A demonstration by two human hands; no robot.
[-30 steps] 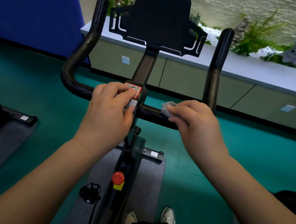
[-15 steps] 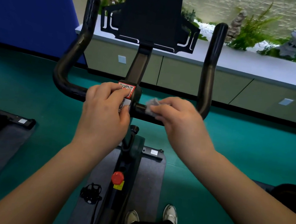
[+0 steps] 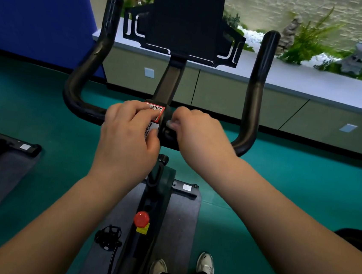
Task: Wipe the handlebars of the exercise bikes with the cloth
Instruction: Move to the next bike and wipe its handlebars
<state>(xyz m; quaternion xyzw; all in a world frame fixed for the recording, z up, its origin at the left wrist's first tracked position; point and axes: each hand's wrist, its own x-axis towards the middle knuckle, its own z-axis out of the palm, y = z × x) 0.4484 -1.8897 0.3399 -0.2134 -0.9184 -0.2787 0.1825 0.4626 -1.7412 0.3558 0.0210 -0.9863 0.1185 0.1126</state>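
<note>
centre: stem blocks | right bar seemingly free

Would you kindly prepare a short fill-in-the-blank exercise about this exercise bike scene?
The right hand presses a pale cloth against the black ____ handlebar.
The left hand rests beside a red-framed ____ code sticker.
The round knob low on the frame is ____.
The floor is ____.

Missing: padded; QR; red; green
</note>
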